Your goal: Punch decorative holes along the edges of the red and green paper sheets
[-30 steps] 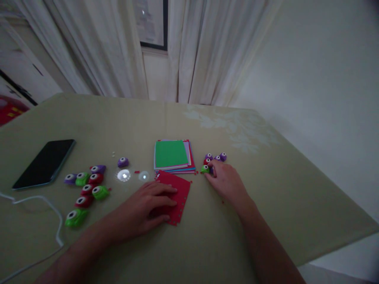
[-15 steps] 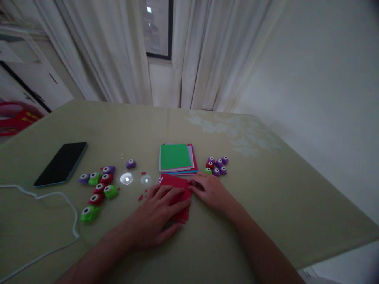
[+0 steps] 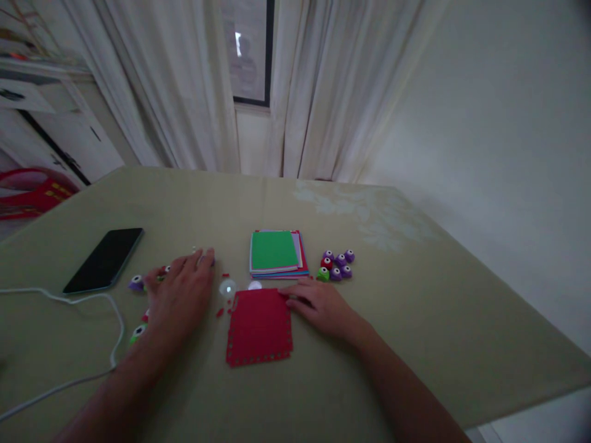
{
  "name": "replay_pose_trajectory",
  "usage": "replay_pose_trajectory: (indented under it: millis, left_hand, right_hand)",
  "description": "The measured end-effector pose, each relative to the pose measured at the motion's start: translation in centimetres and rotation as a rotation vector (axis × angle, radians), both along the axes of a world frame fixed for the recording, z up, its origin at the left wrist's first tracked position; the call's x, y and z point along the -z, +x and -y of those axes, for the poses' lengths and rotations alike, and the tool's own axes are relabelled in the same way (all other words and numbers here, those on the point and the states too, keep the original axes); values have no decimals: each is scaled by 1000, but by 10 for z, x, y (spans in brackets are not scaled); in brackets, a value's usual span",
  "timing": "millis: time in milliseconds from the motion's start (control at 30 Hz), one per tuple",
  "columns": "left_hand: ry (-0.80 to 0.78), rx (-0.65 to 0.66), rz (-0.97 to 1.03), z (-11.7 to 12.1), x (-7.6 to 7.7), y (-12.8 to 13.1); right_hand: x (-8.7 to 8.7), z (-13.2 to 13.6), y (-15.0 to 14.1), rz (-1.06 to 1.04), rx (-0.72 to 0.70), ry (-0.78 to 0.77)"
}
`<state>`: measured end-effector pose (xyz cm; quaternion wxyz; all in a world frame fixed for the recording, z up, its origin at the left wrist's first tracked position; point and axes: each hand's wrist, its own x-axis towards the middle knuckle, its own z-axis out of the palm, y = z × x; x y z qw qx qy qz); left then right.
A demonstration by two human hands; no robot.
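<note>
A red square of paper (image 3: 261, 326) with small notches cut along its side and bottom edges lies flat on the table. My right hand (image 3: 325, 307) rests at its upper right corner, with thumb and finger closed on the edge. Off to the left, my left hand (image 3: 182, 292) reaches over a group of small eye-shaped paper punches, fingers stretched forward. Its fingertips are by a purple punch, which they largely cover. From under that hand peek a purple punch (image 3: 136, 282) and a green punch (image 3: 138, 333); others are hidden.
Behind the red paper sits a stack of coloured paper (image 3: 274, 251), green on top. More punches (image 3: 339, 259) cluster to its right. Clear round discs (image 3: 228, 288) and red scraps (image 3: 220, 312) lie left of the paper. A black tablet (image 3: 104, 259) and white cable (image 3: 120, 320) are farther left.
My left hand has left the red paper and moved left over the punches. The red paper now lies uncovered, shifted slightly left and nearer. My right hand stays at its corner.
</note>
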<state>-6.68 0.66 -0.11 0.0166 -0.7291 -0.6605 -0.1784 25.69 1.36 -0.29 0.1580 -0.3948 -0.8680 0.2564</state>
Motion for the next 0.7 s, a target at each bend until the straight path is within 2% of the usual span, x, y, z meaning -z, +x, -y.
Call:
replay_pose_trajectory:
  millis: [133, 233, 300, 400, 467, 533, 600, 700]
  left_hand:
    - [-25, -9, -160, -2, 1, 3]
    - [-29, 6, -164, -3, -1, 8]
    - [16, 4, -129, -4, 0, 11]
    - [119, 87, 89, -2, 4, 22]
    - [166, 215, 338, 4, 7, 35]
    - [141, 366, 491, 13, 8, 50]
    - [106, 467, 552, 21, 10, 63]
    - [93, 520, 570, 28, 14, 74]
  right_hand:
    - [-1, -4, 1, -240, 150, -29]
    - [-3, -5, 1, -338, 269, -84]
    - [-4, -3, 0, -359, 276, -119]
    - [-5, 3, -6, -379, 218, -158]
    - [-5, 7, -11, -421, 189, -213]
    - [-5, 10, -14, -481, 168, -296]
    - [-3, 10, -16, -533, 152, -378]
    - [1, 6, -15, -627, 150, -476]
